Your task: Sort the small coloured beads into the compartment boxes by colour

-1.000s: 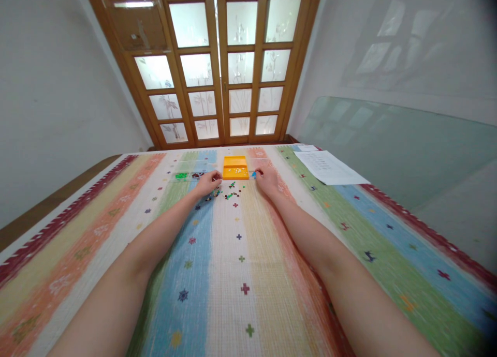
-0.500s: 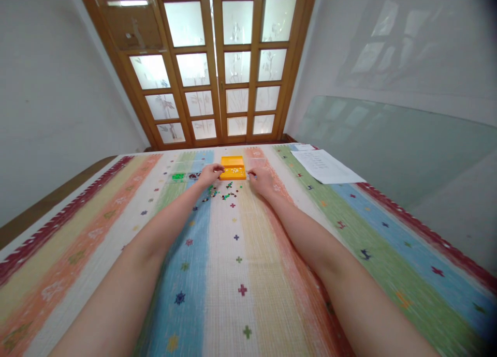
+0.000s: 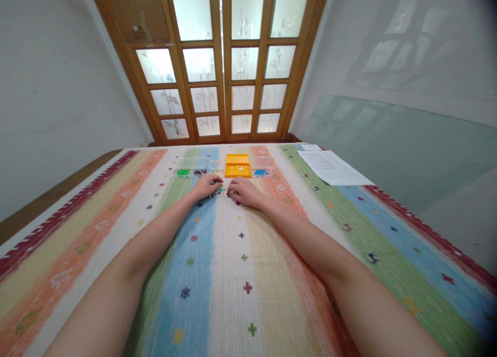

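Note:
Far out on the striped cloth, my left hand (image 3: 206, 185) and my right hand (image 3: 241, 190) rest side by side on a small heap of tiny coloured pieces (image 3: 222, 191). Both hands have their fingers curled down onto the pieces; what they pinch is too small to make out. Just beyond them lies an orange tray (image 3: 237, 167). Clear compartments flank it, with green pieces (image 3: 182, 172) and dark pieces (image 3: 200, 172) on the left and blue pieces (image 3: 259, 172) on the right.
The striped cloth (image 3: 240, 264) covers the whole table. A white sheet of paper (image 3: 330, 166) lies at the far right. Wooden glazed doors (image 3: 223, 62) stand behind the table, and a glass panel (image 3: 399, 139) leans on the right wall.
My right hand moved left and back from beside the orange tray to the heap of pieces. My left hand pulled back from the tray's corner onto the same heap.

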Demonstrator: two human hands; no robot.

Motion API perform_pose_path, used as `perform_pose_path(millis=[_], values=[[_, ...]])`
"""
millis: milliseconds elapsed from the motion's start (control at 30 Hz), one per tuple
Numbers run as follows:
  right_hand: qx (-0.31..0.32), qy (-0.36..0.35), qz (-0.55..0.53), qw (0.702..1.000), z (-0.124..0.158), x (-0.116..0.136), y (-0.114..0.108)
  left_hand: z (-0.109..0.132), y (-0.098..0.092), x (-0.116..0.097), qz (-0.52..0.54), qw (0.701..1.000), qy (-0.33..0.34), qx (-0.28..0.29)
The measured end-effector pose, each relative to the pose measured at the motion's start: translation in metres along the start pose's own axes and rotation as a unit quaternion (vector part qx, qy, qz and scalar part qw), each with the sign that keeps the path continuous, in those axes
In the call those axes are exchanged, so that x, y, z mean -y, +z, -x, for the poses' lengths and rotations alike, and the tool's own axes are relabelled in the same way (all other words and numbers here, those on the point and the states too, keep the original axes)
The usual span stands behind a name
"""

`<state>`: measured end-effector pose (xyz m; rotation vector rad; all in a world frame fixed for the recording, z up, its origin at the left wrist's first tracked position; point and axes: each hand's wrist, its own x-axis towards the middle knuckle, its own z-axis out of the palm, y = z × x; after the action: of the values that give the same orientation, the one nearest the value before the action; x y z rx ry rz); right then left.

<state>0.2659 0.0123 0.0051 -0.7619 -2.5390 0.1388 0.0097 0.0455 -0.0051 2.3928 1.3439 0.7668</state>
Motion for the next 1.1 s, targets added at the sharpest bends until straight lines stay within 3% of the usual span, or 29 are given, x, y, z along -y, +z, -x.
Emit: perform_pose_path(millis=[533,900,1100], values=[[-0.023,0.012,-0.001,1.000,-0.001,-0.001,0.006,0.016,-0.009,-0.005,-0.073,0.996,0.055,0.010],[-0.101,0.177,-0.080,0.976,0.007,-0.032,-0.003,0.020,-0.008,-0.010,-0.057,0.997,0.031,0.037],[-0.185,0.255,-0.076,0.946,0.013,-0.057,-0.015,0.020,-0.007,-0.011,-0.070,0.997,0.032,0.029]])
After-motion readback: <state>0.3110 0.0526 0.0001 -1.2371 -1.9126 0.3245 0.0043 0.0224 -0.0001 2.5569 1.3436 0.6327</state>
